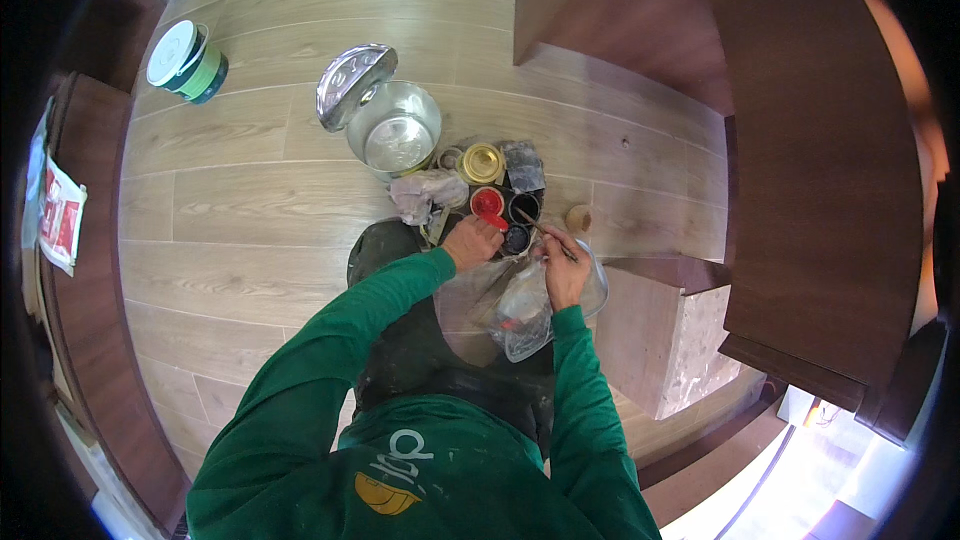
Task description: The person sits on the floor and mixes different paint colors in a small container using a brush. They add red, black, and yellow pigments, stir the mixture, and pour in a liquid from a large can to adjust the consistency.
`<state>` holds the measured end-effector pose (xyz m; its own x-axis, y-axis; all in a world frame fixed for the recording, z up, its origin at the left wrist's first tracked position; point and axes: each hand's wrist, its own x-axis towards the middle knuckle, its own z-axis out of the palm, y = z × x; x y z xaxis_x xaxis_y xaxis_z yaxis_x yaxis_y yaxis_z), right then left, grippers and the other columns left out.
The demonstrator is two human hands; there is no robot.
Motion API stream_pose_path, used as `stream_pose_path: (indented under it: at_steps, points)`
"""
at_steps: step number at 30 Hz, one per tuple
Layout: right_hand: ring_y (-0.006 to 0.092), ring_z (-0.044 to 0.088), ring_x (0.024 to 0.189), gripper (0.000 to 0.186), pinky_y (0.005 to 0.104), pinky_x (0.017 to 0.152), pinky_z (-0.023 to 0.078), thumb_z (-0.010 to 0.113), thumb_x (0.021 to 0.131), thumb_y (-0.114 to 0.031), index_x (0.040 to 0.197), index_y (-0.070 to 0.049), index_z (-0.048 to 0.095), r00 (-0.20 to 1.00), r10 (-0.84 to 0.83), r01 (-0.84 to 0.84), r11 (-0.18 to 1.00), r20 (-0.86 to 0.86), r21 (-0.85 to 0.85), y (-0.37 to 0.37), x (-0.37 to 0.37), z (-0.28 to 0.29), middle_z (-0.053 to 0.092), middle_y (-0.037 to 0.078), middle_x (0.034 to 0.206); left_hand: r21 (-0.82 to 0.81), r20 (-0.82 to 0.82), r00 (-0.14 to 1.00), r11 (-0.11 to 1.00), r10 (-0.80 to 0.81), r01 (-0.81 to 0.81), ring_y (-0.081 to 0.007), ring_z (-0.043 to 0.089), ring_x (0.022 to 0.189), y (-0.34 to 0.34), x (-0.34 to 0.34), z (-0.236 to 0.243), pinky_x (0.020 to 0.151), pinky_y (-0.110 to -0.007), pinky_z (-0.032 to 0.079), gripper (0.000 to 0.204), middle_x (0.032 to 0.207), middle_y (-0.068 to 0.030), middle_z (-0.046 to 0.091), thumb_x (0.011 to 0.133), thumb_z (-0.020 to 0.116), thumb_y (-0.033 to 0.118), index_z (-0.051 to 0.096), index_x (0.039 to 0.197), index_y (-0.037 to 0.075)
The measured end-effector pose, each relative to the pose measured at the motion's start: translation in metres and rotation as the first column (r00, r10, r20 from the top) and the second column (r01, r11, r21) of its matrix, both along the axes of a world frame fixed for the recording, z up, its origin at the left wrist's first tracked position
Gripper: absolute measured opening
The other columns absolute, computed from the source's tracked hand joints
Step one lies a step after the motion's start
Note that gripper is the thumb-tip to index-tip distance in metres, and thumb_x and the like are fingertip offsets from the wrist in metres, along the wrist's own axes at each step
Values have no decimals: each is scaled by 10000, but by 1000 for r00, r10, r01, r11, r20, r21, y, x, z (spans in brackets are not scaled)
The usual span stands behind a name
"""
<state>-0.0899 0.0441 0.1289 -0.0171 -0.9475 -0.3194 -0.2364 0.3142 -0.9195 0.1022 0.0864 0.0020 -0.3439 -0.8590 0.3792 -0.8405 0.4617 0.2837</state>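
My right hand (565,268) is closed round a thin paintbrush (569,254), its tip reaching into a small jar of black paint (523,206). Bent fingers of my left hand (472,244) grip what looks like a small red lid (496,223), right below a jar of red paint (486,201). Another dark jar (515,239) sits between my hands. Behind the red jar stands a gold-coloured tin (482,163), with a dark grey cloth or pad (523,166) beside it. A crumpled pale rag (428,194) lies left of the jars.
An open metal can (405,125) with its lid bent up stands beyond the rag. Clear plastic packaging (525,310) lies by my right wrist, near a pale box (655,335). Brown cabinets rise on the right (820,160). A lidded bucket (188,62) stands far left.
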Motion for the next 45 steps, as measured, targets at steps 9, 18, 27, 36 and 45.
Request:
stream_pose_path:
  at_steps: [9, 18, 27, 36, 45]
  points:
    - [138, 721, 760, 226, 266, 667, 551, 711, 959, -92, 1150, 11, 773, 987, 145, -144, 989, -74, 29, -20, 22, -17, 766, 84, 940, 274, -41, 995, 958, 94, -79, -284, 702, 873, 18, 0, 24, 752, -475, 520, 241, 886, -79, 677, 845, 711, 231, 674, 1007, 56]
    - [152, 723, 736, 242, 309, 708, 576, 706, 908, -98, 1111, 6, 787, 938, 264, -267, 964, -224, 18, -20, 10, -12, 784, 111, 884, 483, -71, 941, 837, 331, -258, -389, 500, 1296, 35, 87, 88, 1043, -491, 431, 1040, 1467, -193, 482, 635, 906, 307, 433, 1516, 21]
    - [185, 737, 739, 262, 337, 734, 576, 708, 907, -165, 1122, -51, 806, 907, 315, -318, 947, -278, 35, -8, 9, -33, 789, 149, 896, 548, 7, 992, 830, 123, -107, -352, 531, 1245, 24, 96, 57, 1014, -465, 434, 976, 1323, -152, 556, 604, 918, 328, 543, 1440, -8]
    - [208, 758, 826, 264, 344, 792, 582, 702, 931, -194, 1129, -52, 804, 890, 341, -326, 940, -303, 101, 6, -2, -24, 800, 156, 940, 502, -7, 989, 856, 146, -123, -333, 549, 1206, 24, 98, 58, 978, -449, 434, 928, 1255, -145, 586, 603, 913, 300, 564, 1406, -8]
    - [220, 763, 868, 266, 346, 810, 581, 696, 925, -182, 1126, -42, 801, 857, 341, -327, 939, -387, 103, 16, 12, -15, 802, 136, 929, 493, -47, 970, 850, 239, -185, -376, 524, 1280, 35, 111, 89, 1063, -493, 419, 926, 1325, -200, 576, 629, 919, 309, 553, 1411, -27]
